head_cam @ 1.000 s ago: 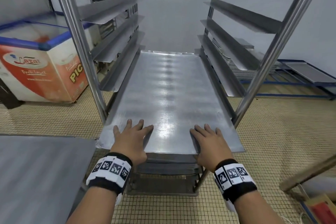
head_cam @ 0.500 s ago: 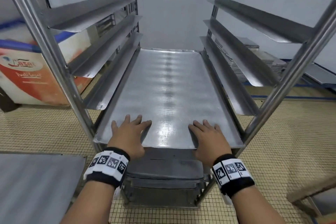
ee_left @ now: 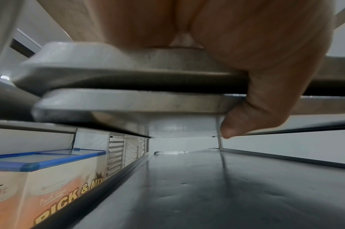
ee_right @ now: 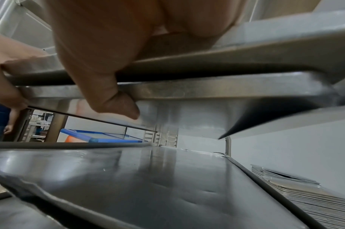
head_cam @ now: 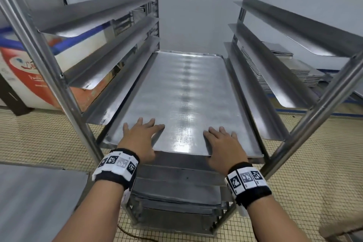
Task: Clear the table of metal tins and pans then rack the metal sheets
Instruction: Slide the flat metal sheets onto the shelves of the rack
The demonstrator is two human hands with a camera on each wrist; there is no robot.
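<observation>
Metal sheet [head_cam: 182,100] — long axis into rack [head_cam: 64,92] | both hands gripping

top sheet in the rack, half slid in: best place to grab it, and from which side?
Take the metal sheet by its near short edge, from the rack's open front. The side rails enclose both long edges and the far end is deep inside. The left hand and right hand already do this: fingers flat on top, thumbs curled under the lip, spaced apart, probably to keep it level.
</observation>
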